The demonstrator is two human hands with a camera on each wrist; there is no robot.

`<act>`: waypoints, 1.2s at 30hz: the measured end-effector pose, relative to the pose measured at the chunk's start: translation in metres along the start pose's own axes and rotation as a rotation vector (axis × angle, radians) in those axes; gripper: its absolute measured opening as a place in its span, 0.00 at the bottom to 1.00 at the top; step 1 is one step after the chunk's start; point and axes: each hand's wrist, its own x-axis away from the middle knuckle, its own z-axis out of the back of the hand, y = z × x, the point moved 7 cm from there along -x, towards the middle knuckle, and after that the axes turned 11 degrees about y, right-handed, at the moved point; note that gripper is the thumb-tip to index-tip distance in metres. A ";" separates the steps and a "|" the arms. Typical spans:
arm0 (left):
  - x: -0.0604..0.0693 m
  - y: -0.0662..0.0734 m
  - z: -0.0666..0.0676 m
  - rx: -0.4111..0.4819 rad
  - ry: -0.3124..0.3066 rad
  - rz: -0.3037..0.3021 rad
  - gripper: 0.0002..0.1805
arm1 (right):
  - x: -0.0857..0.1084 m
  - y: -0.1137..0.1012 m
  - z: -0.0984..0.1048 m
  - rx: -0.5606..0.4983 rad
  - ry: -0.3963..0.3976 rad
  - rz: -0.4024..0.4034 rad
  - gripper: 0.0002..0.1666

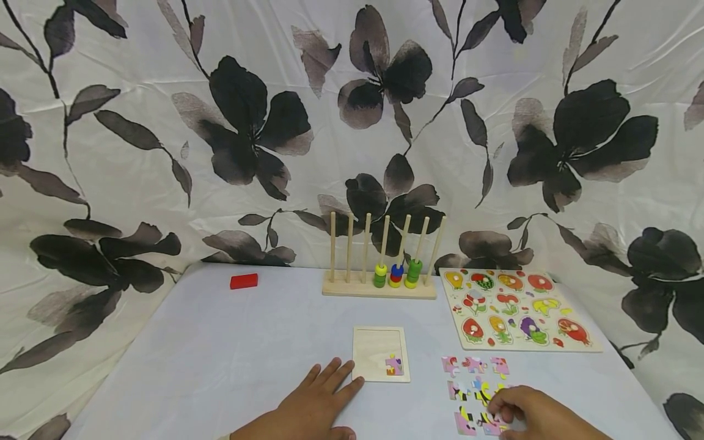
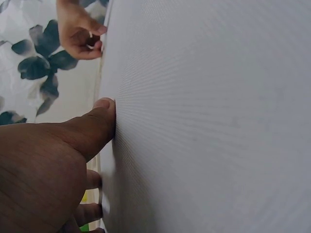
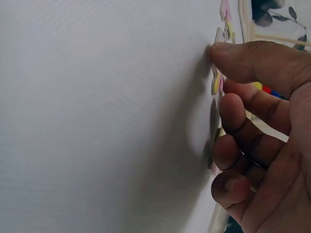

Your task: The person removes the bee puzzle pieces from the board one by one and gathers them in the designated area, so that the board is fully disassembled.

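Note:
My left hand (image 1: 313, 403) lies palm down with fingers spread, its fingertips at the lower left edge of a wooden puzzle tray (image 1: 368, 348). One pink and purple jigsaw piece (image 1: 393, 365) sits in the tray's lower right corner. My right hand (image 1: 530, 412) is over the right side of a group of loose jigsaw pieces (image 1: 464, 421), with its fingers curled. In the right wrist view, the thumb and index finger pinch a yellow and pink jigsaw piece (image 3: 216, 83) near the white tabletop. The hand hides some pieces in the head view.
A wooden peg stand (image 1: 379, 292) with coloured rings on several rods stands at the back. To its right lies a fruit puzzle board (image 1: 453, 318). A red block (image 1: 244, 281) is at the back left. Floral cloth (image 1: 330, 146) hangs behind the white table (image 1: 220, 342).

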 end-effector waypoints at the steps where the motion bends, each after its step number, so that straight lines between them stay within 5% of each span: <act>1: 0.000 0.000 0.000 -0.001 -0.003 0.002 0.47 | -0.001 -0.002 0.001 0.008 0.004 0.005 0.19; 8: -0.001 0.000 -0.001 -0.007 -0.004 0.005 0.47 | -0.009 -0.029 0.008 0.104 0.062 0.029 0.17; 15: 0.000 0.001 -0.001 -0.007 0.003 0.004 0.47 | -0.014 -0.069 0.017 0.144 0.182 0.320 0.19; 17: 0.000 0.001 0.000 -0.003 0.003 0.002 0.47 | -0.017 -0.077 0.017 0.153 0.211 0.346 0.21; 36: 0.000 0.002 0.002 0.004 0.010 -0.005 0.47 | -0.044 -0.115 -0.004 0.188 0.268 0.408 0.21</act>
